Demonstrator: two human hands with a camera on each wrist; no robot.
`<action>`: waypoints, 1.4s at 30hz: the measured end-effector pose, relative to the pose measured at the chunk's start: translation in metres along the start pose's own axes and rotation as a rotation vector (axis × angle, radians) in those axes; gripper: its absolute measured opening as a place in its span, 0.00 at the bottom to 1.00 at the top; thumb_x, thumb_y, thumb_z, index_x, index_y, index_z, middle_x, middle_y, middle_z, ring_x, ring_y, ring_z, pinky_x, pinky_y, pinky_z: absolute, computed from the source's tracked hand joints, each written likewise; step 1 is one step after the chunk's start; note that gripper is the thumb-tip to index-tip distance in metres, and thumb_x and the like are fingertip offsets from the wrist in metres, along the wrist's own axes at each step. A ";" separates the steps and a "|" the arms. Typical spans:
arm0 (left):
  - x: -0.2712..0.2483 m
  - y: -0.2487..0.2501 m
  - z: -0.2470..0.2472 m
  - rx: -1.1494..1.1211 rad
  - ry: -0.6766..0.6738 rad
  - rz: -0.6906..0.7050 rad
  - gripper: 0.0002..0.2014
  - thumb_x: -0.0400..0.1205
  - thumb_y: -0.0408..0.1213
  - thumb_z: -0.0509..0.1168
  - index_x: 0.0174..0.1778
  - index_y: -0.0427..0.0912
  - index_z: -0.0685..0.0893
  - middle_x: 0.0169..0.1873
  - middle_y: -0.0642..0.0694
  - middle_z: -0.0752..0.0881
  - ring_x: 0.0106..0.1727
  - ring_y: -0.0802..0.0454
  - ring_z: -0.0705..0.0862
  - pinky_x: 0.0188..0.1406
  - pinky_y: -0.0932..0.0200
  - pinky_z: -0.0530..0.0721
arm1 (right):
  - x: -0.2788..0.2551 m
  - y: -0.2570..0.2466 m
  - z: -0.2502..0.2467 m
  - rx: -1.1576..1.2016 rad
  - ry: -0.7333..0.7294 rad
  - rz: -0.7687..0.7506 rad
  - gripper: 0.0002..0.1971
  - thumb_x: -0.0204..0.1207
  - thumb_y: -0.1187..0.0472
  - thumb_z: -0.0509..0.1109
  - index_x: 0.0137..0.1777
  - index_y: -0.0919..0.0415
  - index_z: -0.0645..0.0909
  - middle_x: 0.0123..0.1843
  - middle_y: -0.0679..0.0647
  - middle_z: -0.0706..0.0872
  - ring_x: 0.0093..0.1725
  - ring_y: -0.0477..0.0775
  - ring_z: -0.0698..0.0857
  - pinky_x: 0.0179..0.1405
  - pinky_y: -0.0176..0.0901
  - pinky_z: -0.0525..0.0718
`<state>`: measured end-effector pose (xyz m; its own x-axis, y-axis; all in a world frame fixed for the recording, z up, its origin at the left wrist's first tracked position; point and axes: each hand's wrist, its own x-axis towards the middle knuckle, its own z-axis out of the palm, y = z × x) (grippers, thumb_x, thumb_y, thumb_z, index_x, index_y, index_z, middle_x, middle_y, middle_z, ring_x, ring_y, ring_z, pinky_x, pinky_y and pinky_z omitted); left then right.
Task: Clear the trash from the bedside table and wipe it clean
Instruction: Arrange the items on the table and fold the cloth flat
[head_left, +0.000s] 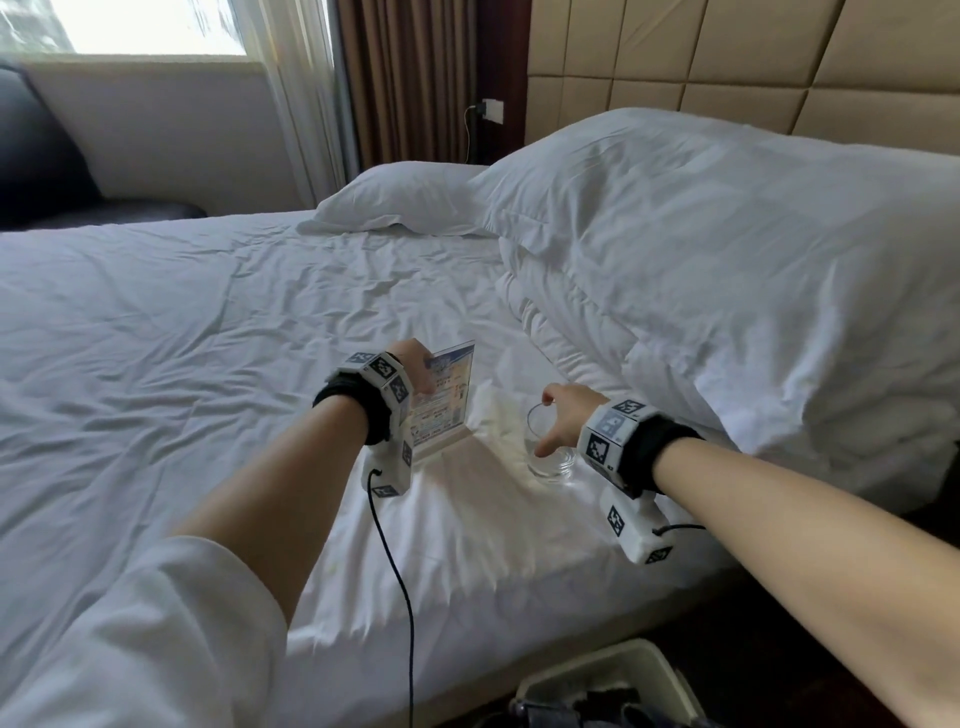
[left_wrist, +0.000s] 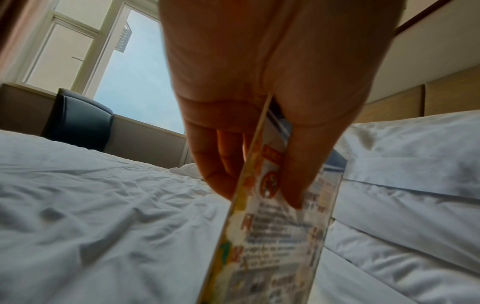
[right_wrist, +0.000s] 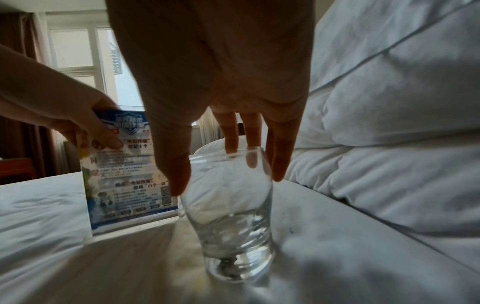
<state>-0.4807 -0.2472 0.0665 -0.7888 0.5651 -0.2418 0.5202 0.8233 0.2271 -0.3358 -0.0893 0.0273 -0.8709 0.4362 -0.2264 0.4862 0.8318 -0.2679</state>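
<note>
A printed card in a clear acrylic stand (head_left: 441, 400) stands upright on the white bed sheet (head_left: 208, 364). My left hand (head_left: 421, 369) pinches its top edge, thumb on the printed face and fingers behind, as the left wrist view shows on the stand (left_wrist: 280, 236). To its right a clear drinking glass (head_left: 551, 457) stands upright on the sheet. My right hand (head_left: 545, 423) comes down from above, with thumb and fingers spread round the rim of the glass (right_wrist: 228, 205). The bedside table is not in view.
A folded white duvet (head_left: 727, 322) and pillows (head_left: 405, 197) lie right and behind. A pale bin (head_left: 613, 670) holding dark items sits on the floor below the bed edge. A dark armchair (head_left: 41, 156) stands far left by the window.
</note>
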 end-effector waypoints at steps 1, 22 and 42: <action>0.000 -0.003 0.002 -0.003 0.008 -0.004 0.17 0.79 0.33 0.68 0.63 0.30 0.82 0.50 0.34 0.84 0.46 0.44 0.81 0.37 0.56 0.78 | 0.000 0.000 0.004 0.009 0.009 0.003 0.38 0.62 0.48 0.80 0.70 0.60 0.70 0.68 0.58 0.76 0.65 0.59 0.78 0.64 0.47 0.77; -0.013 0.025 -0.068 0.003 0.072 0.154 0.15 0.77 0.34 0.71 0.56 0.29 0.85 0.32 0.41 0.82 0.33 0.46 0.79 0.29 0.61 0.76 | -0.018 0.002 -0.088 0.235 0.198 0.016 0.38 0.58 0.50 0.83 0.67 0.56 0.71 0.53 0.53 0.78 0.52 0.56 0.81 0.55 0.50 0.84; -0.084 0.318 -0.162 -0.052 0.182 0.880 0.11 0.76 0.35 0.72 0.52 0.35 0.85 0.35 0.39 0.84 0.35 0.45 0.82 0.45 0.52 0.86 | -0.238 0.151 -0.253 0.284 0.754 0.406 0.35 0.62 0.54 0.82 0.67 0.64 0.74 0.61 0.63 0.79 0.46 0.57 0.81 0.43 0.55 0.87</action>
<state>-0.3018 -0.0417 0.3117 -0.1536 0.9693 0.1922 0.9487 0.0902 0.3030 -0.0728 0.0195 0.2777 -0.3952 0.8704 0.2935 0.6789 0.4920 -0.5450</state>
